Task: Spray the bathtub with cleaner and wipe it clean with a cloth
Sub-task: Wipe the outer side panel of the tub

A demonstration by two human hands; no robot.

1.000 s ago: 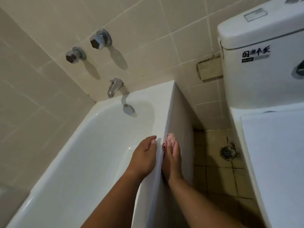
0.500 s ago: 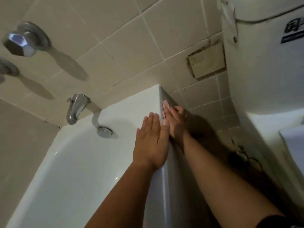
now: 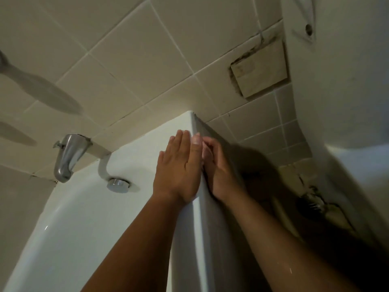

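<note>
Left hand [image 3: 179, 165] lies flat, fingers straight and together, on the rim of the white bathtub [image 3: 84, 218], which fills the lower left and centre of the frame. Just right of it, on the tub's outer wall, my right hand [image 3: 220, 167] curls round a small pale pink cloth [image 3: 197, 140], pressing it near the rim's far corner.

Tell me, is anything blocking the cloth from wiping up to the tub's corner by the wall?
Nothing visible. The right hand presses the cloth on the outer side of the bathtub, just short of the tiled wall. The left hand lies flat on the rim beside it, not in front.
</note>
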